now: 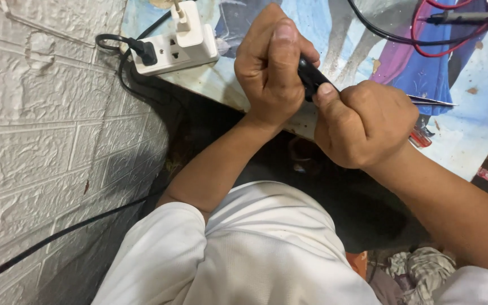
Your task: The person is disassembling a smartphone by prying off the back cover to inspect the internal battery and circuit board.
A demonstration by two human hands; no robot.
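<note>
My left hand (269, 65) and my right hand (365, 124) are both closed around a small black object (312, 78), held between them above the near edge of the table (475, 147). My left thumb lies along the top of it and my right thumb presses on its side. Most of the black object is hidden inside my fists, so its shape cannot be told. A thin pair of metal tweezers (433, 102) lies on the table just behind my right hand. A red-handled tool (420, 138) peeks out below my right hand.
A white power strip (176, 48) with a black plug and a white plug sits at the table's left corner, next to a white brick-pattern wall (46, 141). Red and black cables (425, 34) lie at the back right. A crumpled rag (419, 265) lies low on the right.
</note>
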